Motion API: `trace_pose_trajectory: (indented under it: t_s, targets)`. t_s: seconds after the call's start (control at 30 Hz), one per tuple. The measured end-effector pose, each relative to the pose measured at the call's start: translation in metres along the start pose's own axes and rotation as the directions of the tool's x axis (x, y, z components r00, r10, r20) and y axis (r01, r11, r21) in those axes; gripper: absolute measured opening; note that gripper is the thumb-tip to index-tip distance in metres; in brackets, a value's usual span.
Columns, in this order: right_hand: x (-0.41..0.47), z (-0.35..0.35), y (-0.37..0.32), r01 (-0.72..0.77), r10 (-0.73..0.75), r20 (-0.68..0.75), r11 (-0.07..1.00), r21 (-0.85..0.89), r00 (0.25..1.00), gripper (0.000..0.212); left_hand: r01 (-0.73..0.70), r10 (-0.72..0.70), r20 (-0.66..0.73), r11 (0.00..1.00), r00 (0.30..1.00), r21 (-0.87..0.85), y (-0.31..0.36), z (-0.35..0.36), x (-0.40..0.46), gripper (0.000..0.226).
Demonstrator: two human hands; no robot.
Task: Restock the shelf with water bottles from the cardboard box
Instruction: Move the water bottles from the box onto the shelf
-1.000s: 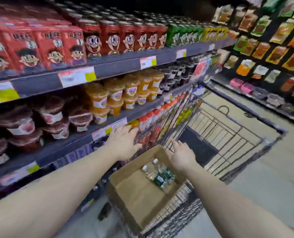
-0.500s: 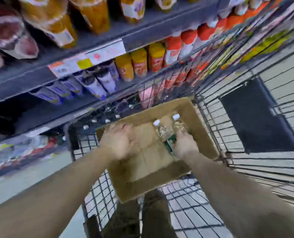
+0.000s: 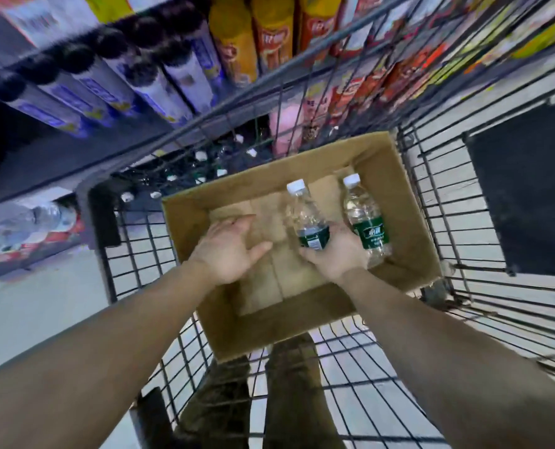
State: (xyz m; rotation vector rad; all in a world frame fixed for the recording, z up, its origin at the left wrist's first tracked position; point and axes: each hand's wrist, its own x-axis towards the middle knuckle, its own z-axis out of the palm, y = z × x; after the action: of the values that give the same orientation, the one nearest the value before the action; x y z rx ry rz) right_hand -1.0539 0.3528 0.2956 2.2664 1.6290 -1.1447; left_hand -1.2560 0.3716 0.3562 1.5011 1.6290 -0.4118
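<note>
An open cardboard box (image 3: pixel 408 222) sits in a wire shopping cart. Two clear water bottles with white caps and green labels are in it. My right hand (image 3: pixel 336 257) is closed around the lower part of the left bottle (image 3: pixel 305 210), which tilts up and away from me. The second bottle (image 3: pixel 365 222) lies just right of that hand, against the box's right wall. My left hand (image 3: pixel 229 247) hovers open over the bare box floor, fingers spread, holding nothing. White caps of water bottles (image 3: pixel 201 155) show on the low shelf beyond the cart's wire.
The shopping cart (image 3: pixel 431 189) has wire walls around the box and a black panel (image 3: pixel 522 189) on its right side. Shelves at the upper left hold purple-white bottles (image 3: pixel 159 89) and orange packs (image 3: pixel 234 37). My legs (image 3: pixel 289 384) show below the cart's mesh.
The view has tilted further down onto the box. My right hand has closed on the left bottle and raised its neck. My left hand has stayed open over the box floor.
</note>
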Motion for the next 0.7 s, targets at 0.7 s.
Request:
trace_pose_trajectory:
  t_s: [0.7]
  targets:
    - [0.036, -0.015, 0.042, -0.303, 0.298, -0.086, 0.952, -0.050, 0.951, 0.068, 0.037, -0.019, 0.033, 0.675, 0.999, -0.737, -0.032, 0.000, -0.012, 0.057]
